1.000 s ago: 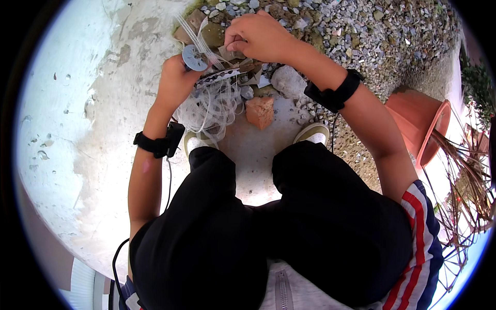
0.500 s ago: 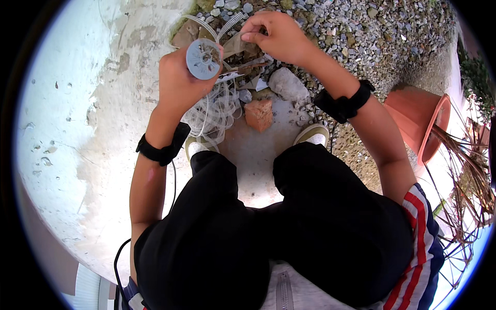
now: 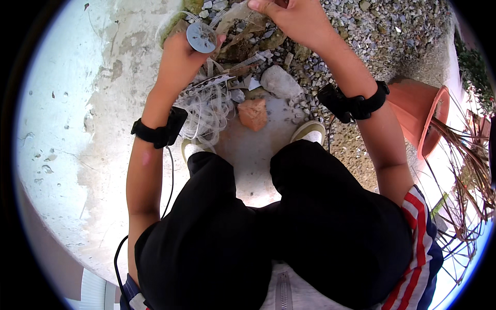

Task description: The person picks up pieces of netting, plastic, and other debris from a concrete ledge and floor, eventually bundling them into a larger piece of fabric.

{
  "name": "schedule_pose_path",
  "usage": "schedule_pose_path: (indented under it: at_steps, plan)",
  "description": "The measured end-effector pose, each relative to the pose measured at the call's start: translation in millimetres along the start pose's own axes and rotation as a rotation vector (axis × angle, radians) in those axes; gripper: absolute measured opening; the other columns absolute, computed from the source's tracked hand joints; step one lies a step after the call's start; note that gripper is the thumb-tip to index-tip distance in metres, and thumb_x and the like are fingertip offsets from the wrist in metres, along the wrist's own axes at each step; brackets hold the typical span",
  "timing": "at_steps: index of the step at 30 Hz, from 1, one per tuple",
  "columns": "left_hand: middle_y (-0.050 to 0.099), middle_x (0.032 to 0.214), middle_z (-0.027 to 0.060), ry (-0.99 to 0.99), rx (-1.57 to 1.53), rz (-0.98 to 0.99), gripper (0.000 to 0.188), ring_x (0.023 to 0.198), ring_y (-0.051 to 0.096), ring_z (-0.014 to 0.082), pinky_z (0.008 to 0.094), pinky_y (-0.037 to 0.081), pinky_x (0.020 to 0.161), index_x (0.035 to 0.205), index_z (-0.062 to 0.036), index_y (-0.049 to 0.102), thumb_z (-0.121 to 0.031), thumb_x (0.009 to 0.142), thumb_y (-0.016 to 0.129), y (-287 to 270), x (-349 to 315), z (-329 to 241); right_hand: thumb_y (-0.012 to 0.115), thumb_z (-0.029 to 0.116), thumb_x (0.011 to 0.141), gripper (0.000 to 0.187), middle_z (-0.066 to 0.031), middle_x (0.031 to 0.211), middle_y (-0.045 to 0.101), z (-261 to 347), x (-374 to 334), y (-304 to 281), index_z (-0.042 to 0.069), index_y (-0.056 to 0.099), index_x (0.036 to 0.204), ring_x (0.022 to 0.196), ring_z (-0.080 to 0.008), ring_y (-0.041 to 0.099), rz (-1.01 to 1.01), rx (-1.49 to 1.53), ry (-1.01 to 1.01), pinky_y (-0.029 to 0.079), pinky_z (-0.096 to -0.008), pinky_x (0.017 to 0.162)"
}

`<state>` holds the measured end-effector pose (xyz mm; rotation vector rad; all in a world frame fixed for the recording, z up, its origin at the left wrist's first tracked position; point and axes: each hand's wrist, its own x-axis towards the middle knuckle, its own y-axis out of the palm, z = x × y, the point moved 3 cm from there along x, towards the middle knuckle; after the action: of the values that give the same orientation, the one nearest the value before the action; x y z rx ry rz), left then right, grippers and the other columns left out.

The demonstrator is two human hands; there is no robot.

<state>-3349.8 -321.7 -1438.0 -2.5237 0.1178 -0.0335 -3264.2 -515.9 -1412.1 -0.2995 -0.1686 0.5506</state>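
My left hand [image 3: 180,64] is wrapped round a spool with a round grey end [image 3: 201,37], which faces up. Between thumb and fingers, my right hand [image 3: 302,23] pinches a sheer pale strip [image 3: 235,16] that stretches across from beside the spool. A loose tangle of see-through mesh ribbon [image 3: 206,111] lies below my left hand, close to my left shoe. More ribbon loops show behind the spool. How the strip joins the spool is hidden by my left hand.
An orange broken brick [image 3: 252,114] and a grey stone [image 3: 281,82] lie ahead of my feet. Gravel [image 3: 372,41] spreads at the far right. A terracotta pot [image 3: 416,113] with dry stalks lies tipped at right. Pale concrete wall [image 3: 62,129] rises at left.
Both hands have moved farther from me. My right hand has also gone right, away from the spool, and the strip between the hands is drawn out longer.
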Motion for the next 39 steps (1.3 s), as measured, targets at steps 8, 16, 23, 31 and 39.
schedule_pose_path:
  at_steps: [8,16,23,31,39]
  plan:
    - [0.057,0.056,0.0116,0.064,0.161,-0.060,0.033,0.050,0.053,0.0274,0.0344,0.043,0.052,0.081,-0.0048,0.070,-0.038,0.083,0.070,-4,10,-16,0.064,0.007,0.087,0.008,-0.0043,0.067,0.060,34,11,-23,0.000,0.065,0.083,0.056,-0.0091,0.053,0.031,-0.210,-0.128,0.043,-0.0269,0.052]
    - [0.056,0.053,0.0069,-0.125,0.277,-0.156,0.032,0.051,0.045,0.0090,0.0287,0.042,0.051,0.081,0.0009,0.070,-0.030,0.081,0.074,-17,8,-50,0.067,0.008,0.083,0.007,-0.0056,0.067,0.058,50,2,-36,0.001,0.066,0.082,0.056,-0.0122,0.051,-0.021,-0.208,-0.054,0.041,-0.0292,0.051]
    - [0.050,0.048,0.0055,-0.075,0.348,-0.203,0.034,0.048,0.042,0.0099,0.0290,0.039,0.048,0.079,0.0012,0.069,-0.033,0.081,0.073,-20,11,-67,0.067,0.006,0.082,0.004,-0.0061,0.069,0.060,71,1,-40,0.002,0.067,0.081,0.058,-0.0124,0.052,-0.150,-0.205,-0.168,0.041,-0.0280,0.053]
    - [0.049,0.048,0.0063,0.062,0.299,-0.112,0.039,0.046,0.043,0.0138,0.0303,0.040,0.049,0.077,0.0001,0.068,-0.038,0.082,0.072,-22,39,-95,0.067,0.006,0.083,0.007,-0.0023,0.067,0.061,68,7,-58,-0.001,0.067,0.081,0.058,-0.0073,0.050,-0.262,-0.059,-0.153,0.040,-0.0252,0.053]
    - [0.056,0.059,0.0190,0.286,0.298,-0.152,0.023,0.055,0.057,0.0331,0.0371,0.042,0.052,0.069,0.0012,0.063,-0.017,0.081,0.069,-32,68,-129,0.065,0.006,0.085,0.008,0.0016,0.065,0.058,95,17,-84,-0.001,0.067,0.082,0.058,-0.0045,0.048,-0.378,-0.204,-0.207,0.038,-0.0234,0.053]
